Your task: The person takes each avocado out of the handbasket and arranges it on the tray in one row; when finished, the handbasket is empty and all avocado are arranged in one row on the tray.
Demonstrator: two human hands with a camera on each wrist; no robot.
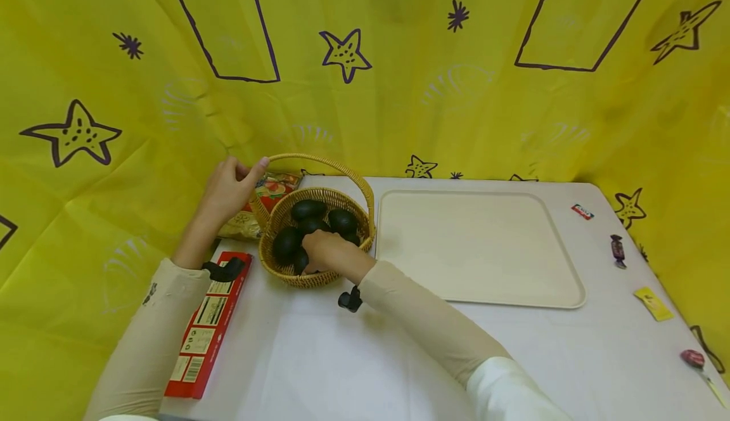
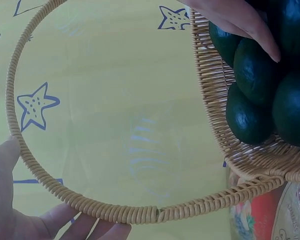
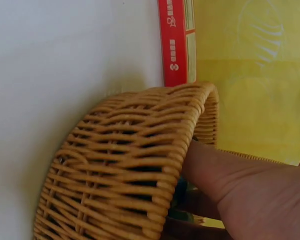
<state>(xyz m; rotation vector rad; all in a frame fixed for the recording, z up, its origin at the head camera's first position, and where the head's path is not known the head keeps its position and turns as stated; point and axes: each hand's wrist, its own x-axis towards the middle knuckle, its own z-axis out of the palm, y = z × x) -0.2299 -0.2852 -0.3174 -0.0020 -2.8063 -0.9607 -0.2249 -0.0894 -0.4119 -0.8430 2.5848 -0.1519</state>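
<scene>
In the head view, a wicker basket (image 1: 285,276) holds several dark green avocados (image 1: 308,210). My left hand (image 1: 228,186) holds the raised basket handle (image 1: 340,166) at its left side; in the left wrist view its thumb and fingers lie along the woven arch. Over the front rim, my right hand (image 1: 333,253) reaches down among the avocados. One of its fingers touches a dark avocado (image 2: 257,70) in the left wrist view. Basket wall (image 3: 115,170) and fruit hide most of the right fingers, so I cannot tell whether they grip one.
Right of the basket lies a beige tray (image 1: 473,250). A red box (image 1: 208,329) sits under my left forearm, with snack packets (image 1: 242,224) behind it. Along the right edge are a small red-white candy (image 1: 582,212), a purple wrapped candy (image 1: 618,251), a yellow packet (image 1: 653,304) and a lollipop (image 1: 692,359).
</scene>
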